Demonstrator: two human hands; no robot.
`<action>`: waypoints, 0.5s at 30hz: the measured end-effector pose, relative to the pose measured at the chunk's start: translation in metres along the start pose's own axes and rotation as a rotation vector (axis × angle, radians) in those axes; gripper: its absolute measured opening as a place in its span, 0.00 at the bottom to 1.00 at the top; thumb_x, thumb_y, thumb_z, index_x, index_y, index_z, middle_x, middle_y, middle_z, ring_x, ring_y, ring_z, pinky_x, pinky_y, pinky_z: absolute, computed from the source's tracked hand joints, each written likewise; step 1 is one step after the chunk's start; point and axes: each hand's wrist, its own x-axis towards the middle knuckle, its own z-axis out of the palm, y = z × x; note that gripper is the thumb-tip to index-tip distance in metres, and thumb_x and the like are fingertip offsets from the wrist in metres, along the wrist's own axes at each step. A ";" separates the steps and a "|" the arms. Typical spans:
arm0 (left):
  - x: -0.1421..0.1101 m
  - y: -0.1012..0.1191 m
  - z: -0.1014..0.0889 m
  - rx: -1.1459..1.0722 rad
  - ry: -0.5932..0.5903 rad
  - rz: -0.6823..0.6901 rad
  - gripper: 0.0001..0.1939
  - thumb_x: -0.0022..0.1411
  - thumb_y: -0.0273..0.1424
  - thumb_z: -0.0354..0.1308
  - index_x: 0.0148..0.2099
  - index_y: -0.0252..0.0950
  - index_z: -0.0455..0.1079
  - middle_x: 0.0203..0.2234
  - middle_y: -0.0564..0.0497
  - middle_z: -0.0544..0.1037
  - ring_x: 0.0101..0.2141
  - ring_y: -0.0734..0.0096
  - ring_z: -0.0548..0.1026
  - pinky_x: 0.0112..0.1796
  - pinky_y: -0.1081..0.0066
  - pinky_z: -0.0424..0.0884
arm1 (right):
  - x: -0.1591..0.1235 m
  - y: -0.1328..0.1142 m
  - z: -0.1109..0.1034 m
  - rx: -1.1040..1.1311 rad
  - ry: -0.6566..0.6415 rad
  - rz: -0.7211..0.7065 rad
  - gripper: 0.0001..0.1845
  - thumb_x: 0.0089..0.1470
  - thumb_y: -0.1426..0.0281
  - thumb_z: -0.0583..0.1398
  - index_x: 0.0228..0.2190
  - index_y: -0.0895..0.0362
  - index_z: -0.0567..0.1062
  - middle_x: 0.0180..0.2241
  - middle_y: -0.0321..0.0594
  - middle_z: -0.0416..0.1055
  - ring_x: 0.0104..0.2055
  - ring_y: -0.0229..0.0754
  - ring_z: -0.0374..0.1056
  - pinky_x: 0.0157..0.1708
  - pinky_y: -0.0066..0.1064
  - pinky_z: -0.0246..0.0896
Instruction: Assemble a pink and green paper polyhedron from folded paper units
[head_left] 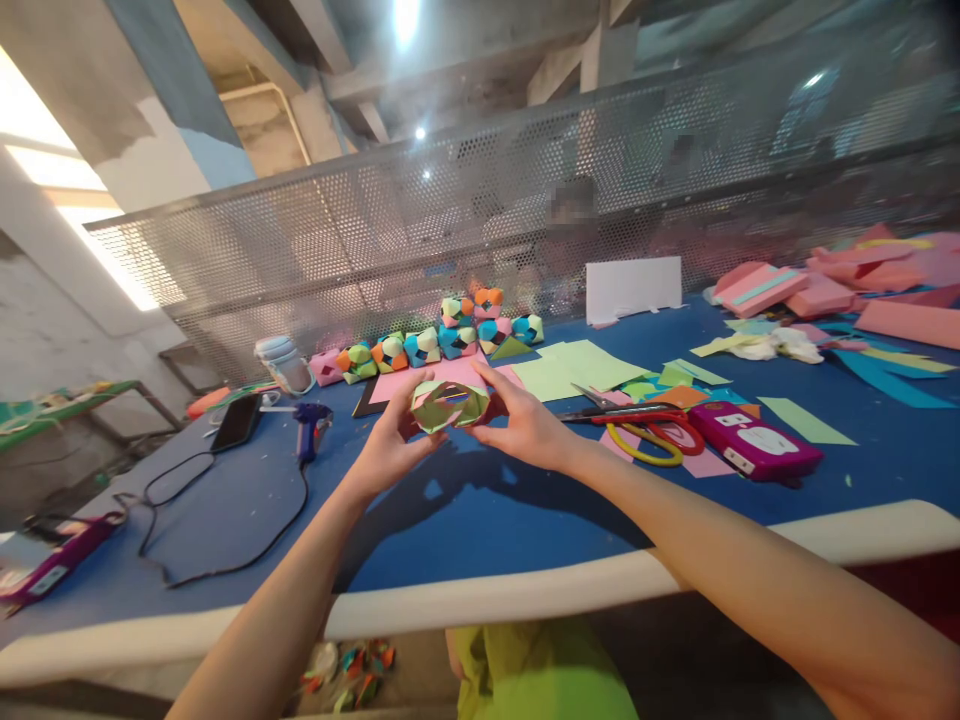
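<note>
holding a folded paper piece (pixel 450 404) between them, both hands are raised a little above the blue table (pixel 480 510) in the head view. the left hand (pixel 390 445) grasps the left side of the piece, with the thumb on top and the fingers curled under it. the right hand (pixel 525 425) grasps the right side, the thumb over the upper edge and the other fingers bent below. the piece is mostly pale green with some pink inside, and it has a ring-like shape with an opening in the middle. it is in the air near the middle of the table, in front of a pink sheet (pixel 442 375).

behind the hands there is a row of colourful paper cubes (pixel 442 335), and two more cubes are stacked on top of this row. light green sheets (pixel 577 368) lie to the right of the pink sheet. further right there are scissors with red and yellow handles (pixel 645 430), and just beside them a magenta box (pixel 754 443). to the left of the hands a glue gun (pixel 311 425) stands on the table with its black cable running toward the near edge, and a dark phone (pixel 238 421) lies near it. a clear jar (pixel 285 365) is behind the phone. stacks of pink paper (pixel 825 285) are at the far right. a perforated metal screen (pixel 525 220) closes the back of the table.
</note>
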 end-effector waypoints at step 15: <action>0.007 -0.019 0.010 -0.190 0.141 -0.454 0.25 0.53 0.50 0.61 0.40 0.31 0.73 0.29 0.49 0.75 0.30 0.70 0.71 0.32 0.70 0.71 | 0.002 0.013 0.012 0.483 -0.150 0.588 0.19 0.53 0.59 0.64 0.41 0.60 0.72 0.29 0.37 0.72 0.25 0.36 0.70 0.28 0.29 0.70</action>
